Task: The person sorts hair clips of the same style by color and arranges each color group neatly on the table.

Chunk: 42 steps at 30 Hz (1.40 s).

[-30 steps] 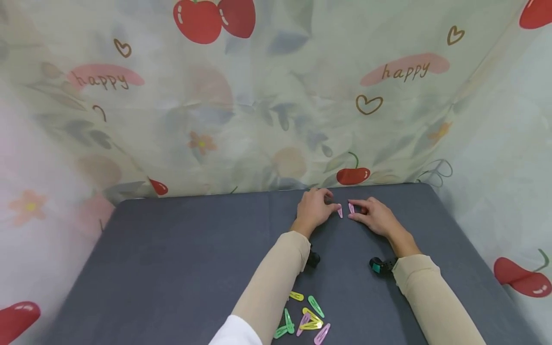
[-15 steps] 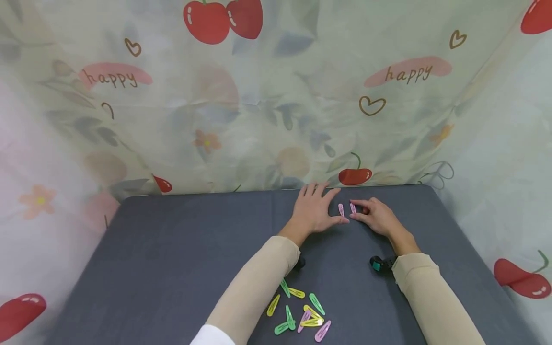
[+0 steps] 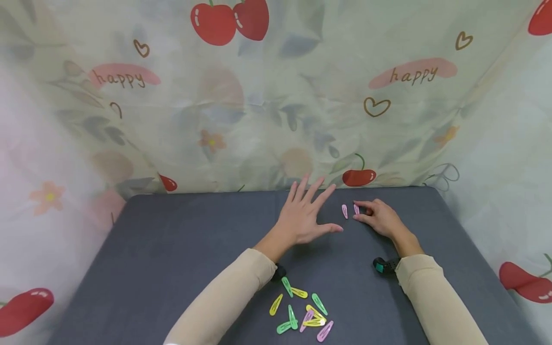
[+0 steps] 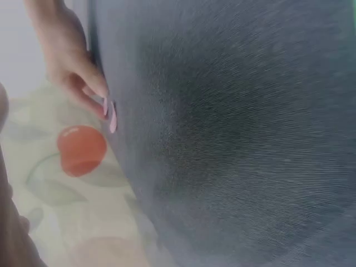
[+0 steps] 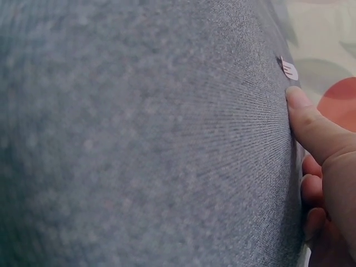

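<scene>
Toward the back right of the table, my right hand [image 3: 381, 219] pinches a pink snap hair clip [image 3: 356, 209] between thumb and fingers. A second pink hair clip [image 3: 344, 211] lies just left of it, roughly parallel, with a small gap between. My left hand [image 3: 298, 218] hovers left of this pair, fingers spread wide and holding nothing. The right wrist view shows the thumb [image 5: 314, 125] near the lying clip [image 5: 288, 68]; the pinched clip is hidden there. In the left wrist view, both clips appear at the right hand [image 4: 72, 64].
Near the front of the dark grey table [image 3: 194, 239] lies a loose group of yellow [image 3: 276, 304], green [image 3: 319, 304] and pink hair clips [image 3: 325, 331], some overlapping. A patterned curtain [image 3: 258, 120] hangs behind the table's back edge.
My left hand has let go of the left pink clip, spread its fingers and drawn back to the left. The right hand stays at its clip. More of the front clips show.
</scene>
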Available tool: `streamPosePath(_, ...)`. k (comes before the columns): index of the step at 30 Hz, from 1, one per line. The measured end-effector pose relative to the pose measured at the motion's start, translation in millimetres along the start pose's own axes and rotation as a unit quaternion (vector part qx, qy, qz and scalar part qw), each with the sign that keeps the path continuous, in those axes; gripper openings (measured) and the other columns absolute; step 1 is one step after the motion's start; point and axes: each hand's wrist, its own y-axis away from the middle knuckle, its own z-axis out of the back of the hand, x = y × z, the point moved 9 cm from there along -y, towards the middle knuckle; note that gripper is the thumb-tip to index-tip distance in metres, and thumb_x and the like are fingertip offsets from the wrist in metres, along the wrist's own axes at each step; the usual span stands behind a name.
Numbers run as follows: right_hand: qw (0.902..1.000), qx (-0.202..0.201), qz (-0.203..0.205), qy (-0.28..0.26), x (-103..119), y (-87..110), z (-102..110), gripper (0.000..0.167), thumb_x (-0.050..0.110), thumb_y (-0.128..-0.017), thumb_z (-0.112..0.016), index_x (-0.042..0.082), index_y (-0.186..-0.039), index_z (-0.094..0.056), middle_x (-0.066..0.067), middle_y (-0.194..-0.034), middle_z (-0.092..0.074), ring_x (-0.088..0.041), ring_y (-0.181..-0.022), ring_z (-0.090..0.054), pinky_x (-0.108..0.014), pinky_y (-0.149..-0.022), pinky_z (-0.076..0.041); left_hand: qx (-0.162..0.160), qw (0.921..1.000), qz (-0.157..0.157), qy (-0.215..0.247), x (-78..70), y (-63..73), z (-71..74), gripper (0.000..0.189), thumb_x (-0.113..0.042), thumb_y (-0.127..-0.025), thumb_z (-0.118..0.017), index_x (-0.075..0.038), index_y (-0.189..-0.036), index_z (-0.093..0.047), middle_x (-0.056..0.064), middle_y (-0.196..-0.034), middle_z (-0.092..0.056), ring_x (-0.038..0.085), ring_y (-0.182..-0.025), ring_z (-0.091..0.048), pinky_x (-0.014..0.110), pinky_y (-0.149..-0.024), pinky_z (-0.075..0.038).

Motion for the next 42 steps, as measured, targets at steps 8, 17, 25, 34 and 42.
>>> streamPosePath(8,0.9999,0.001,-0.006,-0.01,-3,-0.1,-1,0.053,0.032,-0.094,-0.074,0.009,-0.141,-0.062,-0.008,-0.087,-0.052,-0.02,-0.074,-0.044,-0.033,-0.068,-0.032,-0.006,0.9998,-0.017,0.009,-1.3,33.5,8.9,0.104,-0.091,-0.083,-0.042,-0.044,-0.162,0.007,-0.008,-0.174,0.007,0.029,-0.161,0.014,0.056,-0.129,-0.008)
streamPosePath(17,0.9999,-0.002,-0.002,-0.011,-1,-1.5,-3,0.053,0.032,-0.094,-0.074,0.008,-0.14,-0.063,-0.008,-0.087,-0.053,-0.02,-0.075,-0.045,-0.033,-0.068,-0.032,-0.005,0.9983,-0.051,0.028,-7.0,72.1,10.3,0.107,-0.088,-0.083,-0.048,-0.042,-0.162,0.008,-0.004,-0.174,-0.008,0.03,-0.162,0.003,0.057,-0.128,-0.011)
streamPosePath(25,1.0,-0.002,0.0,-0.006,0,-0.4,-1,0.052,0.029,-0.094,-0.074,0.006,-0.14,-0.062,-0.007,-0.086,-0.052,-0.019,-0.076,-0.043,-0.033,-0.069,-0.032,0.019,0.9935,-0.074,0.084,-14.0,101.2,-1.9,0.112,-0.088,-0.08,-0.054,-0.042,-0.163,0.005,-0.003,-0.172,-0.012,0.034,-0.16,-0.009,0.061,-0.125,-0.02)
streamPosePath(34,1.0,0.003,0.001,-0.005,0,-0.6,-2,0.053,0.03,-0.095,-0.074,0.007,-0.14,-0.062,-0.007,-0.087,-0.052,-0.019,-0.077,-0.043,-0.033,-0.069,-0.031,0.054,0.9802,-0.069,0.177,-8.7,133.8,-11.1,0.115,-0.079,-0.076,-0.07,-0.045,-0.162,-0.002,-0.003,-0.168,-0.02,0.03,-0.152,-0.023,0.058,-0.114,-0.034)
streamPosePath(42,0.9999,0.002,0.002,-0.014,0,0.0,-2,0.053,0.03,-0.095,-0.074,0.007,-0.14,-0.062,-0.007,-0.087,-0.052,-0.019,-0.077,-0.043,-0.033,-0.069,-0.031,0.095,0.9595,-0.067,0.257,-8.3,147.3,-26.0,0.091,-0.06,-0.07,-0.088,-0.045,-0.148,-0.045,-0.009,-0.144,-0.04,0.015,-0.124,-0.034,0.041,-0.101,-0.035)
